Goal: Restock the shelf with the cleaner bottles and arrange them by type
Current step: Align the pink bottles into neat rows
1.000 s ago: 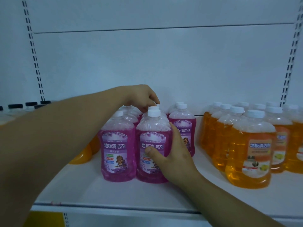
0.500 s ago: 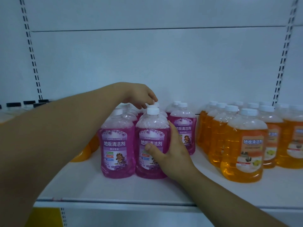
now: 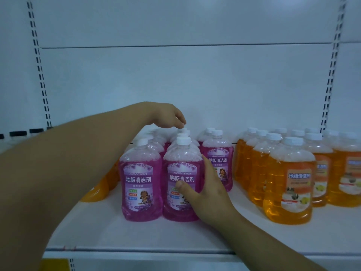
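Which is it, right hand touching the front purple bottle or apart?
Touching. The head view shows the right hand wrapped around the front purple bottle, its thumb pressed flat across the bottle's front.

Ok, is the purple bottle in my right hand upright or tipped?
Upright. The purple plastic floor-cleaner bottle sits base-flat on the white shelf, its white cap directly above, with the right hand gripping its side.

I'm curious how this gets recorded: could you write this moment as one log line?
right hand: grips front purple bottle | left hand: over rear purple caps, grip unclear | orange bottles: grouped at right
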